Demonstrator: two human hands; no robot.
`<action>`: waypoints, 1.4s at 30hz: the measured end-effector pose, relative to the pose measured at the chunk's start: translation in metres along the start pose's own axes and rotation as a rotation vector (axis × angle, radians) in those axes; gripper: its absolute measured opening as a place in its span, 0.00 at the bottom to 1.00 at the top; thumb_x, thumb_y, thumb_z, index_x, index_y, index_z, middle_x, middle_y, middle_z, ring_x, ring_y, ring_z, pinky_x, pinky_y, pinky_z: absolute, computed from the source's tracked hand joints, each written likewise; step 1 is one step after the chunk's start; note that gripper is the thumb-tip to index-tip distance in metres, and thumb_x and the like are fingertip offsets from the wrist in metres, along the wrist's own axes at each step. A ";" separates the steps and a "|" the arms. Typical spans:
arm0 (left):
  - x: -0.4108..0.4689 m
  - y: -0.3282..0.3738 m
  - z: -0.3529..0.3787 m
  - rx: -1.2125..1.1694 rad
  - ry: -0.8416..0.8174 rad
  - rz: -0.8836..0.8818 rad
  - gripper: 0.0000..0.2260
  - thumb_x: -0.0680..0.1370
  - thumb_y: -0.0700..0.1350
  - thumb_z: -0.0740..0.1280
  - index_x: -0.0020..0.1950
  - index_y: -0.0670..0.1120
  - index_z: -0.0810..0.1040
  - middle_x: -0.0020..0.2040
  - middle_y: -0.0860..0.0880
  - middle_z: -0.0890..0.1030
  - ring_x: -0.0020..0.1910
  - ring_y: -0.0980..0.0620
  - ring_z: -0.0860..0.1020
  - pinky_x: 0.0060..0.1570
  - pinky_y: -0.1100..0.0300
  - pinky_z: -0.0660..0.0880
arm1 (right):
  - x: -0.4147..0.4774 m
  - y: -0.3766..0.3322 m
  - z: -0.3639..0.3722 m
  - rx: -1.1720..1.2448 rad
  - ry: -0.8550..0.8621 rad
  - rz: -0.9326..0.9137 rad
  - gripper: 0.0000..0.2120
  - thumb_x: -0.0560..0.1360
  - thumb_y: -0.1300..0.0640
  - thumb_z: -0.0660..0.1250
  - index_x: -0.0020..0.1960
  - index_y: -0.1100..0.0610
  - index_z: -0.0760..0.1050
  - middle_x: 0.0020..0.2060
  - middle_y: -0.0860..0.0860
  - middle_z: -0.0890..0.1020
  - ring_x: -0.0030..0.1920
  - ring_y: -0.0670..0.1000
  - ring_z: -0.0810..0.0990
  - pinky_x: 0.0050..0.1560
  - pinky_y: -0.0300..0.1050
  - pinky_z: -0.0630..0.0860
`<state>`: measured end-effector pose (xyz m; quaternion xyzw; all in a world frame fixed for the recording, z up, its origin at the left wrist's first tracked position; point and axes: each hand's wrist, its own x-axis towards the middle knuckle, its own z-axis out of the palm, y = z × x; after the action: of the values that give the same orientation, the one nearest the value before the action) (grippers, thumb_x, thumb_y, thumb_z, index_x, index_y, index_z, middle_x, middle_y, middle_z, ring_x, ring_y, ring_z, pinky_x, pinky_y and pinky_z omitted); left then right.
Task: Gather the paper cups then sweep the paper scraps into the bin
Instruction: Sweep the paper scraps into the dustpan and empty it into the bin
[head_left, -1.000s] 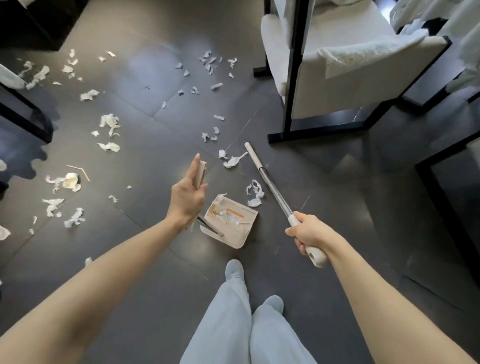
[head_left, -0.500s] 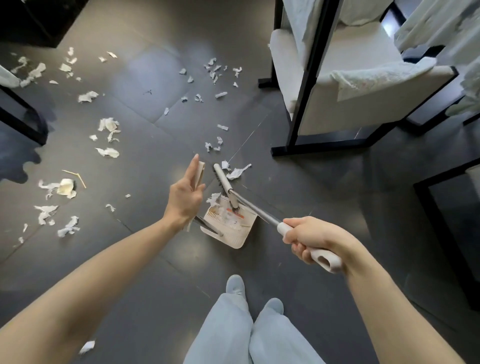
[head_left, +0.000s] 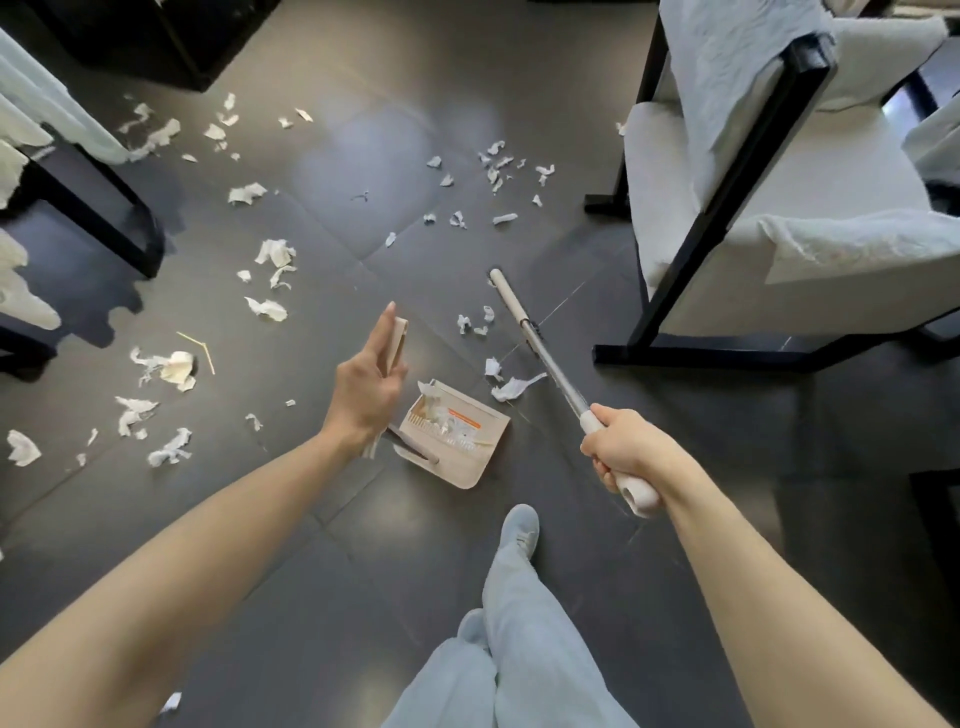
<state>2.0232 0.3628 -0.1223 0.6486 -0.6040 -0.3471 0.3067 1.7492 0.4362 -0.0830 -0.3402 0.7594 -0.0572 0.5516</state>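
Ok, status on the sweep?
Left hand holds dustpan handle; right hand grips broom. Some paper scraps in dustpan, most on floor. Chair frame close beside broom.

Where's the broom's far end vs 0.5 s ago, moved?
Yes. The broom, gripped by the right hand, has swung its far end away from the dustpan mouth, out toward the chair base.

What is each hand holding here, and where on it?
The left hand holds the dustpan by the top of its upright handle; the right hand grips the broom by the white grip at its near end.
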 end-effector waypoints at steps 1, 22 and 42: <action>0.013 -0.001 0.001 0.027 0.015 -0.005 0.32 0.77 0.36 0.66 0.77 0.57 0.59 0.58 0.56 0.76 0.54 0.58 0.76 0.51 0.83 0.61 | 0.011 -0.003 0.000 -0.092 -0.010 -0.001 0.10 0.73 0.66 0.55 0.51 0.57 0.69 0.25 0.53 0.72 0.25 0.52 0.70 0.31 0.43 0.70; 0.126 0.020 -0.010 0.131 0.090 -0.028 0.32 0.76 0.35 0.68 0.77 0.52 0.61 0.57 0.59 0.74 0.53 0.60 0.74 0.48 0.86 0.59 | 0.063 -0.144 -0.081 0.385 -0.204 0.074 0.23 0.77 0.69 0.57 0.69 0.52 0.67 0.29 0.51 0.67 0.17 0.42 0.65 0.18 0.31 0.63; 0.291 -0.012 -0.046 0.141 0.055 0.008 0.31 0.76 0.36 0.67 0.76 0.51 0.62 0.59 0.45 0.81 0.54 0.43 0.80 0.50 0.72 0.65 | 0.192 -0.219 -0.011 -0.079 -0.303 0.159 0.19 0.74 0.68 0.56 0.57 0.48 0.64 0.28 0.54 0.72 0.23 0.49 0.67 0.27 0.41 0.68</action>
<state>2.0763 0.0729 -0.1287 0.6753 -0.6210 -0.2846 0.2781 1.8081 0.1549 -0.1307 -0.3052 0.6936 0.0686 0.6489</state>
